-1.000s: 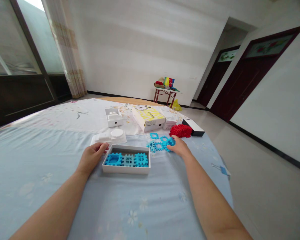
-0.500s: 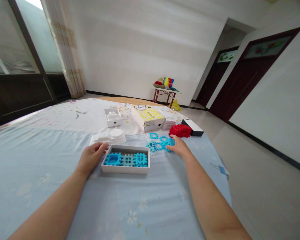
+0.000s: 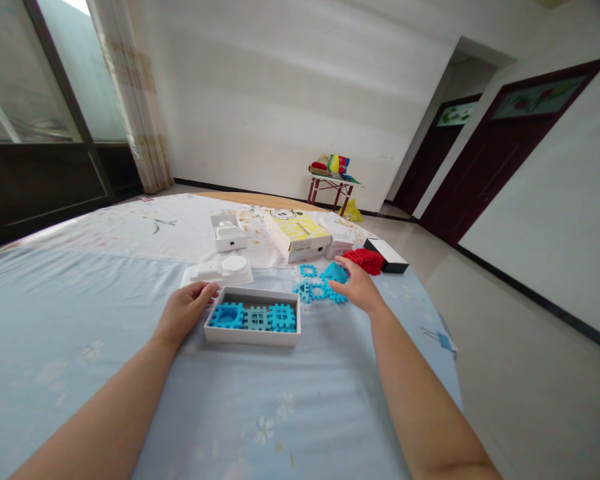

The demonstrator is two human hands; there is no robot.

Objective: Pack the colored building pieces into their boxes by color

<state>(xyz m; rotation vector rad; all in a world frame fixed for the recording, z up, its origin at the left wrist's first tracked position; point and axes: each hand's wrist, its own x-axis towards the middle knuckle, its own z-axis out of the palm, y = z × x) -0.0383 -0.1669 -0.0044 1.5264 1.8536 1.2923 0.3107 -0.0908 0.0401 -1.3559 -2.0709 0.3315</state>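
Observation:
A shallow white box [image 3: 253,337] stands on the cloth in front of me, with several blue interlocking building blocks [image 3: 257,318] lined up inside it. My left hand [image 3: 187,308] is at the box's far left corner, fingers curled together and tips against its edge. To the right of the box, more blue blocks [image 3: 317,291] lie loose on the cloth. My right hand [image 3: 356,287] is over them, with one solid-looking blue block [image 3: 335,272] between thumb and fingers. Part of the loose group is hidden behind that hand.
Beyond my right hand are a red bumpy bundle [image 3: 367,261] and a black-and-white box [image 3: 389,256]. Farther back stand a yellow-and-white box [image 3: 300,235] and an open white box [image 3: 228,235]. A white plastic tray [image 3: 220,269] lies behind my left hand.
My right hand has shifted slightly, its thumb and fingers now farther apart. The solid-looking blue block has moved left and away from me. My left hand stays at the box.

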